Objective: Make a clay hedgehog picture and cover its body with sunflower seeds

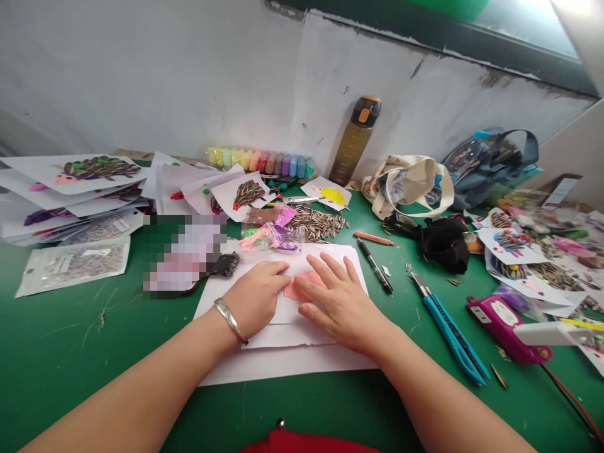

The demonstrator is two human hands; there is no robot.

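White paper sheets point(292, 362) lie stacked on the green table. A flat patch of salmon-pink clay point(293, 290) sits on the top sheet. My left hand point(257, 292), with a silver bangle at the wrist, rests on the paper at the patch's left; its fingers are curled together, and whatever they may hold is hidden. My right hand point(333, 296) lies over the patch's right side with fingers spread, holding nothing. Beyond the paper are small bags of coloured clay point(268, 236) and a pile of striped seeds point(318, 223).
A pen point(374, 264), an orange pencil point(375, 238), a blue cutter point(453, 333) and a magenta glue gun point(507, 327) lie to the right. A bottle point(353, 141) stands behind. Finished seed pictures point(94, 173) are stacked at the left.
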